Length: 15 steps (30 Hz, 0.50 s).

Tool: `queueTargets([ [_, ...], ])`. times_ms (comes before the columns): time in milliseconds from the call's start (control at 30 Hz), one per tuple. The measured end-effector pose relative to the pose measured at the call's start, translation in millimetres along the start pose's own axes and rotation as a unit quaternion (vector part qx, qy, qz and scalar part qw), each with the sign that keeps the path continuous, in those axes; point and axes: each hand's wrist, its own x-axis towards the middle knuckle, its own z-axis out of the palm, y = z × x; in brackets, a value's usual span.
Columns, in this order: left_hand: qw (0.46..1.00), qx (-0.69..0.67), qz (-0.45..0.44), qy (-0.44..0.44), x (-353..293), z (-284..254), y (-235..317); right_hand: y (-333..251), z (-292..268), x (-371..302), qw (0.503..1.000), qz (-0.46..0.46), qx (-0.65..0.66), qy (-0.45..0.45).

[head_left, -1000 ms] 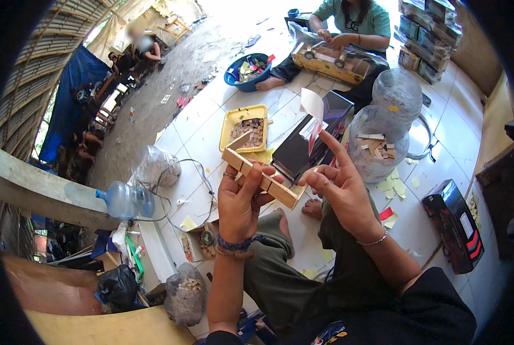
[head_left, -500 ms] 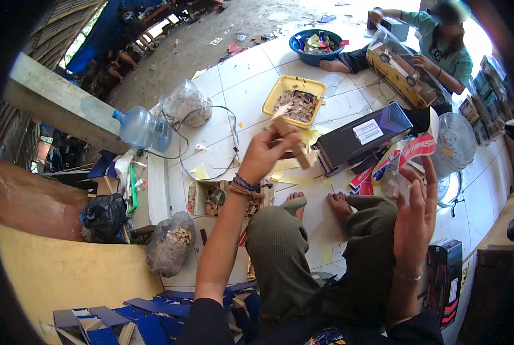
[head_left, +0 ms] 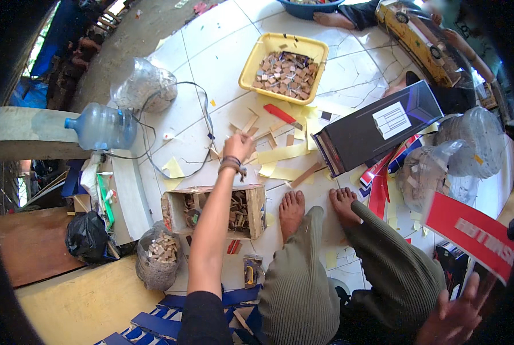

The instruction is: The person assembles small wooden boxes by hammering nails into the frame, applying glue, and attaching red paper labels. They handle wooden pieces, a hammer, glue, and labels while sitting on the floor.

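Observation:
My left hand (head_left: 239,147) is over the tiled floor with its fingers curled together; whether anything is in them is hidden. Thin brown strips (head_left: 262,135) lie around it, and a red-handled cutter (head_left: 281,115) rests just beyond. At the lower right my right hand (head_left: 453,315) is raised, partly cut off by the dark rim. Its fingers hold a red printed strip (head_left: 475,233) with white lettering, which sticks up above them. Below my left wrist stands a wooden box (head_left: 257,213) of small dark and brown pieces.
A yellow basin (head_left: 245,72) full of small brown squares stands ahead. A long black box (head_left: 349,138) lies to its right, beside clear plastic bags (head_left: 423,172). On the left are a blue water jug (head_left: 104,126) and a cable (head_left: 205,109). Another person handles a yellow toy truck (head_left: 409,29).
My left hand has come down from mid-air to the floor strips; the brown piece it held no longer shows in it. My right hand has dropped to the lower right along with the red strip.

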Motion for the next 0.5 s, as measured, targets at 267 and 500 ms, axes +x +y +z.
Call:
queueTargets([
  [267,0.959,0.258,0.094,0.071,78,59,-15,10,16,10,1.0,0.028,0.005,0.011],
  [500,0.986,0.131,0.097,0.044,69,24,17,4,9,-2,0.998,0.005,0.063,-0.01],
])
